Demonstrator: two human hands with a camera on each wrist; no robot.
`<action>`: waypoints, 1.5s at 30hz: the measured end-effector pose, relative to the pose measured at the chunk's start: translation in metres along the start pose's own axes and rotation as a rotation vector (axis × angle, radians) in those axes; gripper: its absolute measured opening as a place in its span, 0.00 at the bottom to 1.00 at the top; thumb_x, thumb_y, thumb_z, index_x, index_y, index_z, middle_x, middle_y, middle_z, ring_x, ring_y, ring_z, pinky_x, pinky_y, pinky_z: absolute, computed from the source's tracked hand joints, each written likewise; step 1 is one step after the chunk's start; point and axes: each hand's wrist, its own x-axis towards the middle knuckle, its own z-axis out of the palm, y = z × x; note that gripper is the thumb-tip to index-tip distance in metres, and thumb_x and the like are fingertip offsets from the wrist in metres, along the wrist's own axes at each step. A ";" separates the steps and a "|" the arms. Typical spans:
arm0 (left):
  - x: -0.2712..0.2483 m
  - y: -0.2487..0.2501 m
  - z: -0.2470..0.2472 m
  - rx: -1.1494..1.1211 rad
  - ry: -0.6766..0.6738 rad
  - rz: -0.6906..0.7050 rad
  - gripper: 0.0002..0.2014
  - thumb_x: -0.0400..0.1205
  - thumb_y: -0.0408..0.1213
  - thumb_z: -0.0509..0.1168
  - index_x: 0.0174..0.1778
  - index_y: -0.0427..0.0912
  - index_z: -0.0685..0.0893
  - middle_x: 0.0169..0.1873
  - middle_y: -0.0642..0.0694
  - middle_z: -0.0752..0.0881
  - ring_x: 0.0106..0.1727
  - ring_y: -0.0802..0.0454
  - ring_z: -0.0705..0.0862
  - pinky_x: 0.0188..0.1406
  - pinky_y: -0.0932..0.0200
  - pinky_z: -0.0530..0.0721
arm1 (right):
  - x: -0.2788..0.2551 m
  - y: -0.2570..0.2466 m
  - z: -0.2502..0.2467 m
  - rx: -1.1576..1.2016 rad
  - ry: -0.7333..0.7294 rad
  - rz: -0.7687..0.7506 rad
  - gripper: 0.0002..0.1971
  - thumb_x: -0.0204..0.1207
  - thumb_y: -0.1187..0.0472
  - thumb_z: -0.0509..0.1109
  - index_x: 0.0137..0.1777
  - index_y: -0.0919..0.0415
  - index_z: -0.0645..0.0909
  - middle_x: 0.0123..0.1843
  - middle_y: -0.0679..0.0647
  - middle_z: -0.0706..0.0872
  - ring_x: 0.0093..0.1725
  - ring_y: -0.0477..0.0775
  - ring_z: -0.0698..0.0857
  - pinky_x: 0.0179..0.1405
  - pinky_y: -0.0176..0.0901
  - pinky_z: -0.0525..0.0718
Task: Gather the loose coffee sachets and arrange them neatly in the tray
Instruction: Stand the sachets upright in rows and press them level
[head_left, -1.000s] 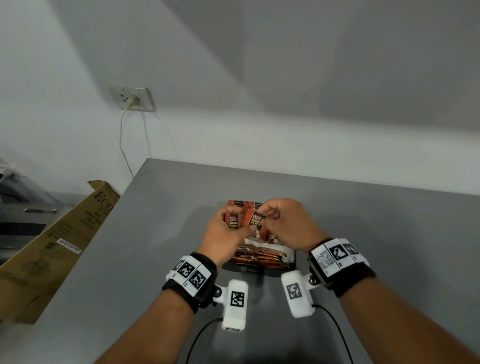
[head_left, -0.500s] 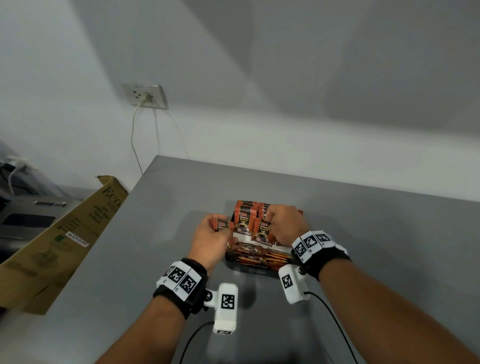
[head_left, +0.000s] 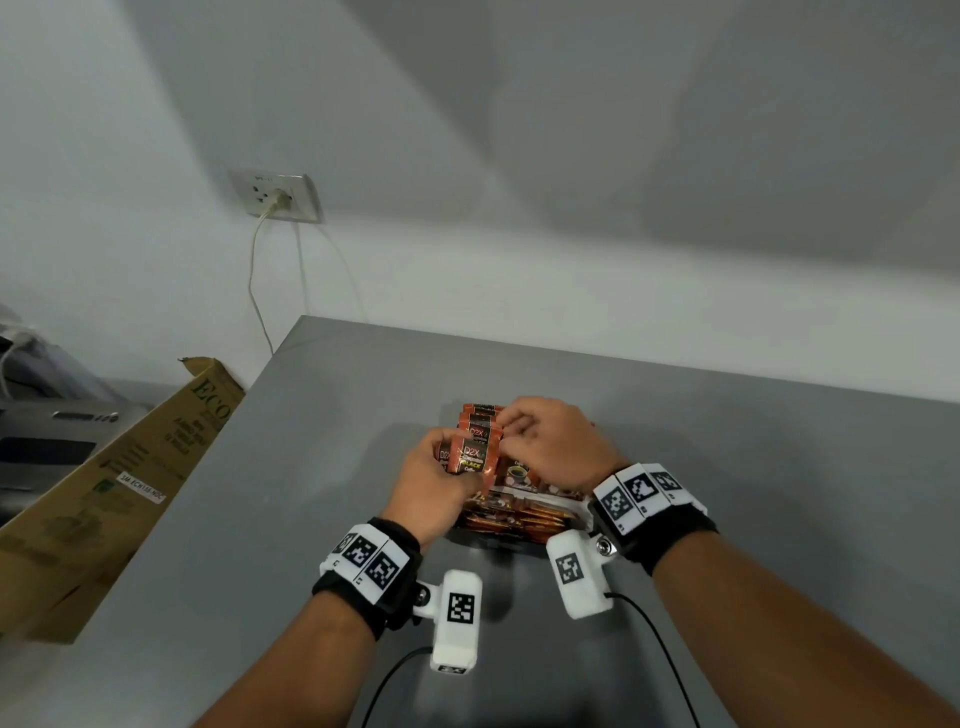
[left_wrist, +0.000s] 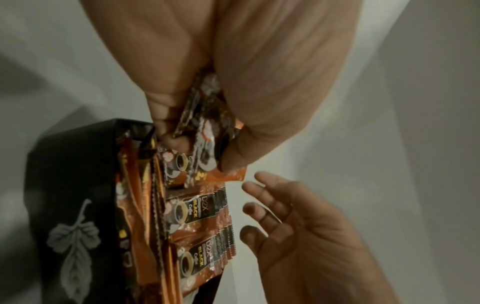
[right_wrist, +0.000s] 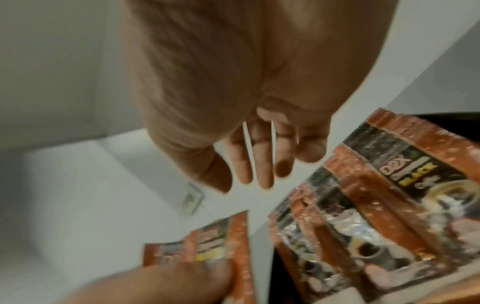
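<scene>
On the grey bench (head_left: 727, 467), near its middle, the black tray (left_wrist: 67, 185) holds upright rows of orange coffee sachets (left_wrist: 200, 224). The left hand (head_left: 431, 483) pinches a small bunch of sachets (head_left: 470, 457) at the tray's left side. The right hand (head_left: 553, 441) hovers over the far rows, fingers (right_wrist: 262, 164) loosely extended, apparently holding nothing, though the wrist view is blurred.

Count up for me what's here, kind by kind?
Hands: 2, the left hand and the right hand
Tray: 1
Cardboard box: 1
Wall socket: 1
Coffee sachets: many, overlapping too much to count
Total: 5, sachets aside
</scene>
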 end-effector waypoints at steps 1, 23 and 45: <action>0.000 0.001 0.001 0.001 -0.017 0.011 0.26 0.68 0.19 0.78 0.59 0.43 0.82 0.47 0.40 0.92 0.48 0.41 0.92 0.55 0.38 0.89 | -0.002 -0.005 0.000 0.042 -0.066 -0.005 0.10 0.75 0.63 0.76 0.55 0.55 0.89 0.47 0.47 0.92 0.46 0.41 0.90 0.49 0.34 0.89; -0.003 -0.001 -0.020 -0.037 0.236 -0.050 0.10 0.77 0.23 0.66 0.49 0.42 0.83 0.43 0.42 0.90 0.44 0.44 0.89 0.48 0.45 0.88 | 0.041 0.001 0.045 -0.273 0.005 0.137 0.13 0.76 0.77 0.62 0.46 0.61 0.84 0.46 0.55 0.88 0.45 0.57 0.88 0.46 0.47 0.91; -0.004 0.005 -0.001 0.153 0.056 0.025 0.10 0.81 0.26 0.69 0.51 0.45 0.83 0.49 0.43 0.89 0.50 0.44 0.90 0.55 0.42 0.89 | -0.030 0.054 -0.040 -0.251 0.095 0.292 0.08 0.76 0.65 0.74 0.46 0.49 0.83 0.44 0.44 0.85 0.46 0.49 0.85 0.34 0.29 0.72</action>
